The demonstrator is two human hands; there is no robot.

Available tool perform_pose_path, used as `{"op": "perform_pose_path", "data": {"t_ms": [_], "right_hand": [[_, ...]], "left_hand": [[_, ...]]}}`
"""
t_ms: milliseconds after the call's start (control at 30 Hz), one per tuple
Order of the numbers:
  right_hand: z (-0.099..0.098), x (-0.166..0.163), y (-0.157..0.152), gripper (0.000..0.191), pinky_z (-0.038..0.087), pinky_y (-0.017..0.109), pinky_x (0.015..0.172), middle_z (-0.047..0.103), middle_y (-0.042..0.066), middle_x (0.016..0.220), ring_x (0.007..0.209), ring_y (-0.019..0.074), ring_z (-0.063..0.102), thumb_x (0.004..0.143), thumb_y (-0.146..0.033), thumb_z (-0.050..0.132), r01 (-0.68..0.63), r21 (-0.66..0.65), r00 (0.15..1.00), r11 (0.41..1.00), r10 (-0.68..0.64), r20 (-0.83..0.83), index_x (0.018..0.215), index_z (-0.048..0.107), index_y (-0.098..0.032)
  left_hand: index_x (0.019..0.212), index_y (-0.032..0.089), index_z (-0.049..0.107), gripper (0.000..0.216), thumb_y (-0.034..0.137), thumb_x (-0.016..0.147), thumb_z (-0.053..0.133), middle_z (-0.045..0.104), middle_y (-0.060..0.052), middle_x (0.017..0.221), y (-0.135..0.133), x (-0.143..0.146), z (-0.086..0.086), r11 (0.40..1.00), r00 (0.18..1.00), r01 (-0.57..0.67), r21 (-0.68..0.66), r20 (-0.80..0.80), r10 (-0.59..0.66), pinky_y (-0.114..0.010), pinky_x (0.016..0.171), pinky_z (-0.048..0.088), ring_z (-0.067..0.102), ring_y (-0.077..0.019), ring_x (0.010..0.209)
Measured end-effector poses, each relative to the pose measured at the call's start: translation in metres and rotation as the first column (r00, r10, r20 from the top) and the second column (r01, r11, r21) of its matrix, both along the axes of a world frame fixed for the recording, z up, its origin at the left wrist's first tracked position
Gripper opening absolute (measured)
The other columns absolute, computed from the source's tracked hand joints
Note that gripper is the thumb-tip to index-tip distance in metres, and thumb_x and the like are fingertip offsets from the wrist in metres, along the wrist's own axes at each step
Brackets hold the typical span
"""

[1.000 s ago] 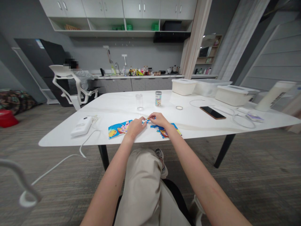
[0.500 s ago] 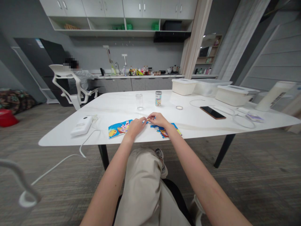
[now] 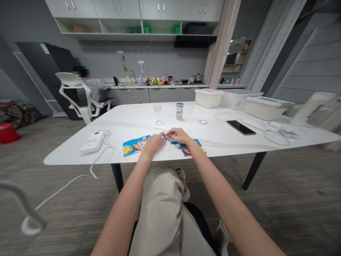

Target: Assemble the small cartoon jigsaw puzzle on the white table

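My left hand (image 3: 155, 143) rests low over the table with its fingers curled together beside small blue jigsaw pieces (image 3: 167, 138). Whatever its fingertips hold is too small to make out. Almost touching it, my right hand (image 3: 179, 135) pinches a small jigsaw piece, largely hidden by the fingers. Under my right wrist lies a partly joined jigsaw (image 3: 186, 150) in blue, brown and yellow. To the left, a colourful cartoon picture sheet (image 3: 133, 146) lies partly beneath my left hand. Behind my hands stand a clear jar (image 3: 158, 115) and a printed cartoon canister (image 3: 179, 113).
A round lid or ring (image 3: 203, 122) lies right of the canister. Further right are a phone (image 3: 241, 127), white cables, lidded boxes (image 3: 208, 99) and a tilted white bottle (image 3: 310, 108). A white device (image 3: 93, 143) with a cord sits left. Someone (image 3: 92, 89) sits in the background.
The fingers of both hands have shifted slightly. A tan piece seen between the fingertips earlier no longer shows; blue jigsaw bits are now visible there. The other things are unmoved.
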State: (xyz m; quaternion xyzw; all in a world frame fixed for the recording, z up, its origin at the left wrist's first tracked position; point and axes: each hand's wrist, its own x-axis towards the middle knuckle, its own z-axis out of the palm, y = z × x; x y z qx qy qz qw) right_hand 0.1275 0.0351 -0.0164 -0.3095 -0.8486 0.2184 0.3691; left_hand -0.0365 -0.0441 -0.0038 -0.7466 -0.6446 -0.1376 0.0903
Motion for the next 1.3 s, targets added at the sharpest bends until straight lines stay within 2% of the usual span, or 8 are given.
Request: {"op": "perform_pose_path", "data": {"t_ms": [233, 333, 433, 600, 833, 1167, 1300], "right_hand": [[0.0036, 0.0007, -0.0027, 0.02, 0.052, 0.025, 0.075, 0.074, 0.002, 0.078, 0.073, 0.0134, 0.068, 0.075, -0.007, 0.059, 0.021, -0.072, 1.0, 0.997, -0.022, -0.017, 0.083, 0.074, -0.017], [0.0032, 0.0003, -0.0029, 0.018, 0.052, 0.024, 0.074, 0.074, 0.002, 0.077, 0.074, 0.0131, 0.068, 0.075, -0.007, 0.059, 0.014, -0.105, 1.0, 0.994, -0.017, -0.02, 0.082, 0.073, -0.016], [0.0027, -0.0003, -0.0028, 0.016, 0.051, 0.023, 0.074, 0.073, 0.001, 0.077, 0.073, 0.0122, 0.067, 0.074, -0.007, 0.06, 0.024, -0.081, 1.0, 0.996, -0.025, -0.016, 0.081, 0.072, -0.016], [0.0028, 0.0, -0.0028, 0.015, 0.049, 0.023, 0.071, 0.072, 0.002, 0.078, 0.069, 0.011, 0.063, 0.073, -0.009, 0.063, 0.037, -0.014, 0.999, 0.999, -0.037, -0.021, 0.083, 0.072, -0.015], [0.0014, 0.0007, -0.0017, 0.015, 0.047, 0.022, 0.068, 0.071, 0.001, 0.075, 0.067, 0.0104, 0.061, 0.073, -0.008, 0.06, 0.046, -0.042, 0.999, 0.998, -0.046, -0.002, 0.082, 0.071, -0.015], [0.0038, 0.0012, -0.0025, 0.017, 0.048, 0.023, 0.071, 0.071, 0.0, 0.079, 0.068, 0.01, 0.06, 0.073, -0.009, 0.061, 0.024, -0.037, 0.998, 0.999, -0.026, -0.052, 0.087, 0.069, -0.016], [0.0, 0.0005, 0.0005, 0.015, 0.047, 0.024, 0.072, 0.071, 0.001, 0.08, 0.069, 0.0106, 0.06, 0.074, -0.011, 0.064, 0.008, -0.016, 1.0, 1.0, -0.008, -0.03, 0.086, 0.071, -0.015]], "left_hand": [[0.116, 0.024, 0.067, 0.032, 0.038, 0.096, 0.047, 0.075, -0.01, 0.097, 0.002, -0.0018, -0.0026, 0.999, 0.999, 0.04, 0.02, 0.022, -0.041, -0.032, 0.08, 0.049, 0.069, -0.0265, 0.098], [0.117, 0.023, 0.066, 0.031, 0.035, 0.096, 0.047, 0.075, -0.01, 0.098, 0.0023, -0.0022, -0.0026, 0.999, 0.999, 0.036, 0.009, 0.012, -0.036, -0.031, 0.081, 0.05, 0.069, -0.0258, 0.097], [0.117, 0.022, 0.065, 0.03, 0.031, 0.096, 0.045, 0.075, -0.01, 0.098, 0.0028, -0.0021, -0.0028, 1.0, 1.0, 0.024, 0.013, 0.006, -0.024, -0.032, 0.08, 0.05, 0.07, -0.0259, 0.097], [0.116, 0.021, 0.064, 0.03, 0.035, 0.098, 0.044, 0.075, -0.011, 0.095, 0.0038, -0.0018, -0.0036, 0.999, 0.999, 0.032, 0.028, 0.025, -0.033, -0.032, 0.079, 0.049, 0.07, -0.0269, 0.095], [0.114, 0.021, 0.063, 0.032, 0.041, 0.099, 0.044, 0.075, -0.01, 0.093, 0.0006, -0.0009, -0.0002, 0.999, 0.998, 0.032, 0.02, 0.052, -0.033, -0.031, 0.078, 0.049, 0.07, -0.0261, 0.094], [0.118, 0.022, 0.063, 0.03, 0.031, 0.098, 0.043, 0.074, -0.011, 0.097, 0.0025, -0.0007, -0.0021, 1.0, 1.0, 0.012, 0.013, 0.02, -0.012, -0.031, 0.079, 0.049, 0.07, -0.0264, 0.096], [0.117, 0.021, 0.064, 0.032, 0.035, 0.099, 0.041, 0.075, -0.012, 0.097, 0.0022, -0.0008, -0.0024, 1.0, 1.0, 0.021, 0.023, 0.012, -0.021, -0.032, 0.078, 0.049, 0.07, -0.0272, 0.097]]}}
